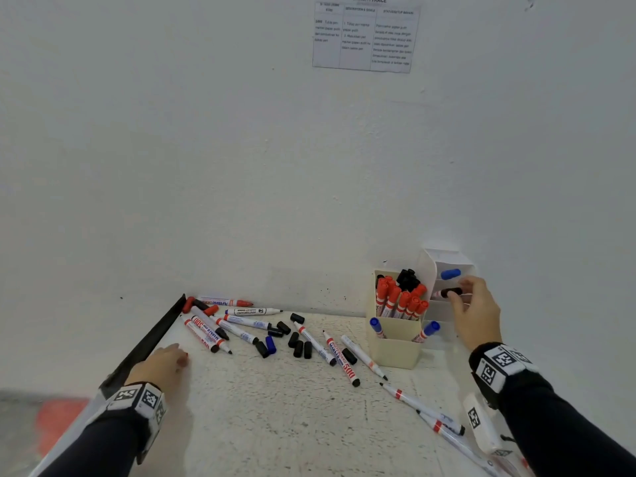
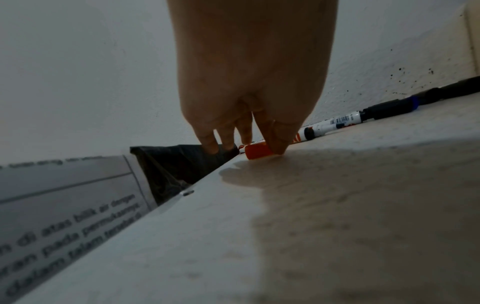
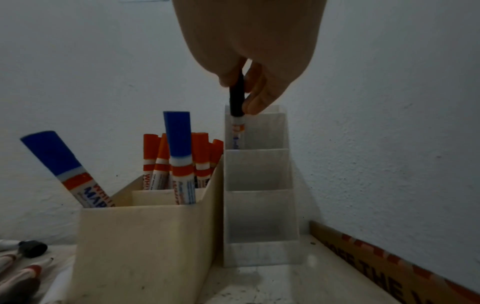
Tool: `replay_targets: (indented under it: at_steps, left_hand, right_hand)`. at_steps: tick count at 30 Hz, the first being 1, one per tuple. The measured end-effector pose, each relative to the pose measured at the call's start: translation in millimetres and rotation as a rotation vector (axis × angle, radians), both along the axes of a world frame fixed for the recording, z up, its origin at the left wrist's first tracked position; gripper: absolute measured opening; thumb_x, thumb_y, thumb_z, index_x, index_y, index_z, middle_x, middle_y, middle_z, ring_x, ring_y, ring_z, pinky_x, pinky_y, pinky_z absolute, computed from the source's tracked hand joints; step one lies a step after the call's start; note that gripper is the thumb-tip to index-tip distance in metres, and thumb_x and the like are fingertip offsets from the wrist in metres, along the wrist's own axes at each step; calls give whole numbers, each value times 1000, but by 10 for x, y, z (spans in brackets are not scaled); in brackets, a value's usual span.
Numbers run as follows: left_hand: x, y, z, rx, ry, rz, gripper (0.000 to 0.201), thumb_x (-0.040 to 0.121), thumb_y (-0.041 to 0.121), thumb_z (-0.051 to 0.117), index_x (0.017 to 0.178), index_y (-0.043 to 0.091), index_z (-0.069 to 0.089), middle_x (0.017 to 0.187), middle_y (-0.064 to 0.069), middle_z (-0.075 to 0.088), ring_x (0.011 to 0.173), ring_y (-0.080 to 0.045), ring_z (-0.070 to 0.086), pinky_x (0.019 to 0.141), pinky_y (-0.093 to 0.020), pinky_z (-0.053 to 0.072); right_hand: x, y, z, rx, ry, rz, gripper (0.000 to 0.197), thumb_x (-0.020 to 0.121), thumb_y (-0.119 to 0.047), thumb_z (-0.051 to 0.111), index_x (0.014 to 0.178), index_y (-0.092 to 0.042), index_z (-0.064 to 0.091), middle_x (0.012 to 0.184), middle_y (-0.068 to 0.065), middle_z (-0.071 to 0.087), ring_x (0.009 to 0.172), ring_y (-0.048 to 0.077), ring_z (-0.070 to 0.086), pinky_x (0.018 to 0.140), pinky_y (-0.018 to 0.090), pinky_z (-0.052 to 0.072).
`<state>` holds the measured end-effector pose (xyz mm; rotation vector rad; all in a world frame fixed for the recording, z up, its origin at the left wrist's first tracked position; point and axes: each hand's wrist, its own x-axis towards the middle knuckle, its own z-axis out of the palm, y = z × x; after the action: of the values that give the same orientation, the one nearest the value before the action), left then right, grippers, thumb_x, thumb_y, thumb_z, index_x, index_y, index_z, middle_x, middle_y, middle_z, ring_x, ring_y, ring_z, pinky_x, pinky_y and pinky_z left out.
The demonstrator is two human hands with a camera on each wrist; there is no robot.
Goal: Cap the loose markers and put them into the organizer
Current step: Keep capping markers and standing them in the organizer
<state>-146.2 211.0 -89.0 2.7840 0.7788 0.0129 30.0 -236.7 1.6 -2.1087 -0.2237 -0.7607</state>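
Observation:
My right hand (image 1: 459,287) pinches a black-capped marker (image 1: 451,292) by its cap (image 3: 237,98). The marker's barrel stands upright inside an upper compartment of the clear tiered organizer (image 3: 259,168), which also holds a blue-capped marker (image 1: 451,273). Beside it, the cream box organizer (image 1: 395,349) holds several red-capped, black-capped and two blue-capped markers. My left hand (image 1: 180,356) is down on the table at the left, its fingertips (image 2: 278,144) pinching a loose red cap (image 2: 258,152). Several uncapped markers (image 1: 313,342), black caps (image 1: 297,347) and a blue cap (image 1: 271,345) lie scattered between my hands.
The table (image 1: 275,425) butts against a white wall, with a black strip (image 1: 151,342) along its left edge. More uncapped markers (image 1: 423,407) lie front right beside a white tagged block (image 1: 481,425). A taped cardboard piece (image 3: 389,267) lies right of the organizers.

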Motion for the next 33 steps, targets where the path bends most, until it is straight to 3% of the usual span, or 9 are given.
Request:
replay_targets:
  at_steps: [3, 6, 14, 20, 22, 24, 27, 31, 33]
  left_hand:
    - [3, 30, -19, -54, -64, -12, 26, 93, 21, 47, 117, 24, 55, 132, -2, 49, 117, -17, 49, 103, -27, 37]
    - [-16, 16, 23, -62, -69, 10, 15, 92, 21, 47, 106, 25, 52, 116, 1, 55, 99, -15, 53, 89, -23, 40]
    - [-38, -246, 112, -207, -118, -3, 38, 91, 23, 54, 128, 24, 52, 108, -3, 54, 100, -16, 52, 97, -26, 40]
    - [-27, -576, 241, -558, -329, -36, 18, 82, 15, 68, 92, 25, 56, 83, 3, 64, 77, -12, 60, 75, -19, 49]
    - [-29, -665, 265, -641, -324, -47, 23, 81, 12, 68, 87, 29, 53, 85, 1, 64, 77, -13, 62, 74, -22, 52]
    - [-24, -729, 259, -638, -311, -72, 24, 83, 12, 66, 90, 31, 53, 86, 2, 64, 78, -11, 61, 73, -20, 51]
    - [-37, -811, 229, -590, -285, -111, 24, 89, 11, 57, 102, 31, 53, 88, 6, 60, 79, -5, 57, 67, -10, 41]
    - [-52, -875, 187, -548, -304, -56, 26, 88, 13, 59, 111, 26, 55, 90, 8, 56, 84, -7, 54, 86, -20, 45]
    - [-44, -899, 163, -554, -308, -15, 26, 88, 17, 61, 113, 24, 55, 98, 2, 60, 87, -10, 54, 89, -23, 45]
  right_hand:
    - [50, 43, -62, -29, 70, -19, 8, 87, -4, 57, 95, -2, 56, 90, 13, 62, 85, 28, 59, 76, 29, 41]
    - [87, 77, -113, -40, 180, -31, 16, 91, -5, 51, 104, 2, 58, 103, 21, 64, 95, 33, 59, 82, 31, 40]
    - [15, 190, -17, -85, 27, -138, 21, 91, -4, 47, 105, 7, 57, 113, 26, 50, 107, 37, 44, 94, 41, 36]
    - [-453, 824, 416, -71, -348, 192, 16, 91, -10, 47, 94, -1, 59, 87, 4, 53, 74, 7, 44, 79, 12, 39]
    - [-626, 1099, 478, -185, -156, 388, 10, 91, -6, 49, 92, -9, 58, 76, -3, 54, 60, 3, 44, 63, 5, 40]
    - [-683, 1313, 378, -388, 181, 521, 11, 93, -12, 46, 95, -12, 57, 74, -4, 54, 54, 5, 43, 52, 11, 38]
    - [-677, 1460, 4, -659, 563, 513, 21, 94, -19, 46, 110, -12, 58, 94, -1, 55, 69, 6, 50, 54, 11, 35]
    - [-665, 1455, -536, -947, 760, 392, 48, 91, -22, 47, 137, -15, 40, 146, 6, 30, 120, 17, 46, 87, 22, 46]
    - [-656, 1432, -645, -939, 712, 358, 49, 90, -21, 48, 138, -16, 39, 148, 6, 25, 125, 20, 43, 97, 26, 41]
